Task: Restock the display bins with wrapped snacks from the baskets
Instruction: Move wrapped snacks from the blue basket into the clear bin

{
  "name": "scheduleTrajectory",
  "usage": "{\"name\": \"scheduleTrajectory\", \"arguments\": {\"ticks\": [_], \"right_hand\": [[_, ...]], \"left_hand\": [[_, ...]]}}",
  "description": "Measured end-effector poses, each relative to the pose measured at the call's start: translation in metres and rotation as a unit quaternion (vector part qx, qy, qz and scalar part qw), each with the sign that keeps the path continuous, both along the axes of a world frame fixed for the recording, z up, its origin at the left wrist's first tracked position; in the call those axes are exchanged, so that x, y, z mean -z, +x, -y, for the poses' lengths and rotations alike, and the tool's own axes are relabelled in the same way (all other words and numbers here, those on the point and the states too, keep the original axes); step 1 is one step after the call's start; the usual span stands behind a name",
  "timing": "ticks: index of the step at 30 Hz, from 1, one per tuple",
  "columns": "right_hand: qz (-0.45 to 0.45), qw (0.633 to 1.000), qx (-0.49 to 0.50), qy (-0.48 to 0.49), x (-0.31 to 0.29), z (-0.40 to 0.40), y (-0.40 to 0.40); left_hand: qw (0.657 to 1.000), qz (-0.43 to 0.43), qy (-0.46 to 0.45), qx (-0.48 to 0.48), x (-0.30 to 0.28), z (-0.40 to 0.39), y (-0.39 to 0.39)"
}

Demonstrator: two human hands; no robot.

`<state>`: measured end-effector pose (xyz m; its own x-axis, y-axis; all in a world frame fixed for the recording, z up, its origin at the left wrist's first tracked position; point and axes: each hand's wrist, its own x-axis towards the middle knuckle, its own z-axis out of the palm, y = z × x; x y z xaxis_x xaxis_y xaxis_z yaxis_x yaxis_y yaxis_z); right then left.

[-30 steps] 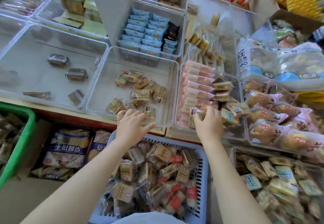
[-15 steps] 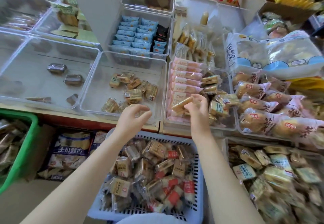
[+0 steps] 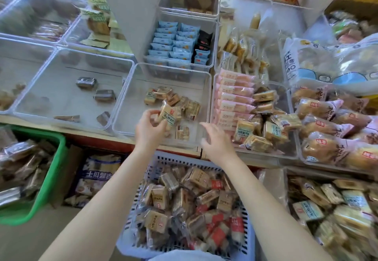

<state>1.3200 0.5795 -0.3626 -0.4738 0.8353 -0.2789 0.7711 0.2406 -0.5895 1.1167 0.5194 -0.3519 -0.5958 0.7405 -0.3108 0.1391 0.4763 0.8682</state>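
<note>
Over the clear bin (image 3: 206, 89), your left hand (image 3: 150, 129) now pinches a tan wrapped snack (image 3: 168, 114); a second ago it held none. Beside that grip, your right hand (image 3: 214, 143) hangs loose, having crossed from the pink-packet bin (image 3: 283, 89). Below both, the white basket (image 3: 248, 238) stays full.

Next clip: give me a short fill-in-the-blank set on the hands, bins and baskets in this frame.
1. The left hand holds a tan wrapped snack over the clear bin; the ____ hand holds nothing.
2. The basket directly under both forearms is pale ____.
3. The basket at far left is ____.
4. The rolls stacked in the bin right of the hands have ____ wrappers.

Missing words: right; blue; green; pink
</note>
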Motion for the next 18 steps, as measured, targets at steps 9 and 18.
{"name": "scheduleTrajectory", "arguments": {"ticks": [9,18], "right_hand": [[0.07,0.992,-0.049,0.097,0.017,0.003,0.001],[0.219,0.943,0.229,0.096,-0.003,-0.022,0.108]], "left_hand": [[0.931,-0.232,-0.105,0.262,0.038,-0.015,0.008],[0.905,-0.293,-0.07,0.301,0.058,-0.004,0.057]]}}
